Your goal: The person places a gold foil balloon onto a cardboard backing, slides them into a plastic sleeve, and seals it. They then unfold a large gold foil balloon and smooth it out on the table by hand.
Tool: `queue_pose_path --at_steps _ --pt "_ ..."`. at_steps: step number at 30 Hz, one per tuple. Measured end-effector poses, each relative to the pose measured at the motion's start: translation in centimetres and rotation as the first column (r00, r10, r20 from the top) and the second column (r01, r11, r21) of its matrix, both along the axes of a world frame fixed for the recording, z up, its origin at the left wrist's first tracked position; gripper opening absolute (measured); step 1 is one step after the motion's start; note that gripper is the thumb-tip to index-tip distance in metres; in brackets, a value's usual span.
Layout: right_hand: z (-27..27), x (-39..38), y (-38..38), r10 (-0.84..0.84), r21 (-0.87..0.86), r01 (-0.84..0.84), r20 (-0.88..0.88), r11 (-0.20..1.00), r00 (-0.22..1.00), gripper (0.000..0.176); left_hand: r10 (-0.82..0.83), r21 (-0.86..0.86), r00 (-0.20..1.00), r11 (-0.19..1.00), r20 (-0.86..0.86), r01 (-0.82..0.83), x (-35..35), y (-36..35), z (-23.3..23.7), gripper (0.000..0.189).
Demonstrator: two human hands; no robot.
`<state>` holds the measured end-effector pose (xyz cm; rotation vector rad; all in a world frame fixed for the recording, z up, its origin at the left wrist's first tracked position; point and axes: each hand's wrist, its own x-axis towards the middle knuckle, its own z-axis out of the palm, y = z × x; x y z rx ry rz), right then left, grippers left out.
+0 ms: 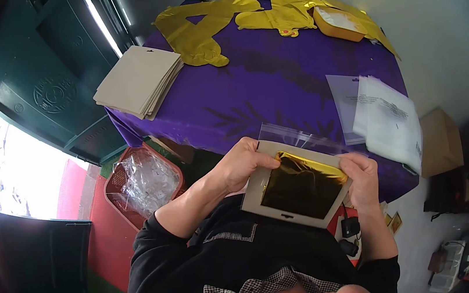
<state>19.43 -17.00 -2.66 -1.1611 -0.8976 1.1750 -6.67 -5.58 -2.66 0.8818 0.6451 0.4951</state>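
Note:
Both hands hold a pale cardboard card (251,201) in front of my body, tilted, with a hang hole near its lower edge. On the card lies a folded sheet of shiny gold foil (301,188). My left hand (245,163) is closed on the card's upper left corner, thumb pressed at the foil's edge. My right hand (361,178) grips the right side, its thumb near the foil's right corner. A transparent plastic bag (291,133) sticks out beyond the card's far edge; how far it reaches under the card is hidden.
A purple-covered table (273,77) stands ahead. It carries a stack of cards (138,79), gold foil balloons (191,29), a yellow container (339,23) and plastic bags (389,116). A red basket (177,180) of crumpled plastic is at left, a cardboard box (440,142) at right.

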Motion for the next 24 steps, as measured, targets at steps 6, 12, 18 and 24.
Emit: queue_pose_path --at_steps 6,12,18,24 --pt "4.0 -0.8 0.9 -0.195 0.207 0.12 0.395 0.971 0.898 0.02 0.022 0.038 1.0 0.999 -0.007 -0.021 0.2 0.3 0.7 0.029" --pt "6.9 -4.0 2.9 -0.572 0.6 -0.36 0.797 0.714 0.194 0.03 -0.093 0.136 0.995 0.987 0.043 0.087 1.9 -0.5 2.1 0.052" --pt "7.2 -6.7 5.1 -0.596 0.56 -0.458 0.799 0.69 0.078 0.03 -0.109 0.466 0.993 0.877 -0.042 0.116 3.1 -1.1 3.1 0.039" --pt "7.7 -6.6 5.1 -0.589 0.525 -0.445 0.808 0.726 -0.006 0.028 -0.108 0.632 0.986 0.757 -0.129 0.166 3.9 -1.2 3.8 0.037"
